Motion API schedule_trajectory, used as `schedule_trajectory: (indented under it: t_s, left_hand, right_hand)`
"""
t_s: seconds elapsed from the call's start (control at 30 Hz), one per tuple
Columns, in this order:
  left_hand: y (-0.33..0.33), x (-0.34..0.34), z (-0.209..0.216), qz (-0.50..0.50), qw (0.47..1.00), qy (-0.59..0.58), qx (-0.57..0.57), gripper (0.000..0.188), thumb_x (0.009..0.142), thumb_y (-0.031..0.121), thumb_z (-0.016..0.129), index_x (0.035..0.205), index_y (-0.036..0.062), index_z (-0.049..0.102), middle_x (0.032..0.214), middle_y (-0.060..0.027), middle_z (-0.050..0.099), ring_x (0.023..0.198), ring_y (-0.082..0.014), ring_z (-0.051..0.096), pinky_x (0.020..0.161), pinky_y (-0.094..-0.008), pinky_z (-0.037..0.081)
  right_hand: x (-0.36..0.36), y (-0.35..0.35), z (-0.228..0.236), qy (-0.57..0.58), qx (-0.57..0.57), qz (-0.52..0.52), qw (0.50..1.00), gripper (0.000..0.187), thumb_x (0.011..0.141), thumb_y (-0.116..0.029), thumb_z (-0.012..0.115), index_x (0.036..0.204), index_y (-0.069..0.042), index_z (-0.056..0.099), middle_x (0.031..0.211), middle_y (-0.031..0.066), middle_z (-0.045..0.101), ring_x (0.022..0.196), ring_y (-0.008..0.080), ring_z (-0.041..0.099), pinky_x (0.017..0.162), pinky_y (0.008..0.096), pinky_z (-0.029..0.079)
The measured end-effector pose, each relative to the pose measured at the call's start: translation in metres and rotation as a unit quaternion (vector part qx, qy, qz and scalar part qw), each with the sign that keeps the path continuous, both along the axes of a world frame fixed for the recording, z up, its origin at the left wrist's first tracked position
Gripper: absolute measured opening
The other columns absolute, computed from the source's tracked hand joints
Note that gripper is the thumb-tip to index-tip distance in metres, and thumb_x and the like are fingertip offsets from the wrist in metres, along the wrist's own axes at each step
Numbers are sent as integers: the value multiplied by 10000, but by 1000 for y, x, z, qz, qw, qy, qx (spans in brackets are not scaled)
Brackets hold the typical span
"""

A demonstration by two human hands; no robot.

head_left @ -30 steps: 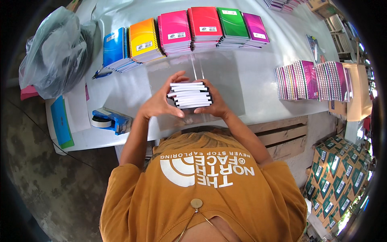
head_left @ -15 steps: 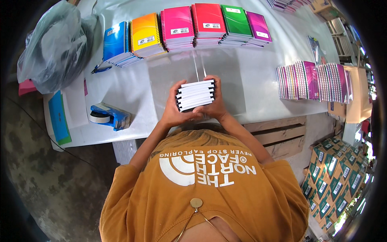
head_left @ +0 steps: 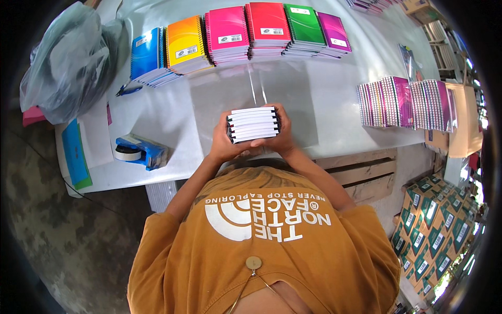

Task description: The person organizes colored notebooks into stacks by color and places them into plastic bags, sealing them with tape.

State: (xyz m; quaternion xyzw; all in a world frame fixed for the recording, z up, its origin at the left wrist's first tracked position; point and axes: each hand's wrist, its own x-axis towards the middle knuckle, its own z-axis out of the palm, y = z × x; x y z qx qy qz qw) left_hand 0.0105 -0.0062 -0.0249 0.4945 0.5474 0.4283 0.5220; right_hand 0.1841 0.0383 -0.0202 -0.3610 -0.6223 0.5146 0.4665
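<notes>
Pressing in from both sides, a person's left hand (head_left: 224,140) and right hand (head_left: 283,135) clamp a stack of white-edged pads (head_left: 254,125) between them, just in front of a mustard T-shirt (head_left: 266,180). The pads sit near the close edge of a pale-covered table (head_left: 342,118), over a darker grey rectangle (head_left: 212,94); whether they rest on it or are lifted cannot be told. Gripping opposite ends likely stops the loose layers from slipping, and the pale page edges face up, perhaps so their line can be checked by eye. Beyond, spiral notebooks stand in colour-sorted piles, blue (head_left: 145,55), yellow (head_left: 184,37), pink (head_left: 226,23), red (head_left: 269,18), green (head_left: 304,23) and purple (head_left: 334,29), arranged in an arc that seems meant to put each colour within easy reach. A blue tape dispenser (head_left: 151,153) lies to the left, apart from the hands, probably parked there to leave the middle free. Rows of spiral-bound books (head_left: 375,104) stand at right, spines turned outward.
</notes>
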Motion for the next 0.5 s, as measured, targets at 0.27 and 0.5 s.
schedule_trajectory:
  t_s: [0.27, 0.5]
  left_hand:
    - [8, -20, -34, -135, 927, 330, 118, 782, 597, 393, 839, 1204, 49, 486, 1113, -160, 597, 1045, -323, 576, 907, -404, 451]
    - [38, 4, 66, -74, 986, -76, -130, 725, 615, 426, 846, 1100, -37, 571, 1022, -151, 646, 919, -186, 612, 812, -318, 489]
  right_hand:
    - [25, 7, -22, -205, 159, 73, 963, 807, 513, -321, 902, 1138, -49, 471, 1064, 115, 578, 995, 306, 577, 852, 386, 461]
    - [22, 31, 50, -267, -163, 42, 949, 651, 682, -586, 708, 925, 13, 630, 832, 193, 665, 751, 320, 653, 680, 394, 504]
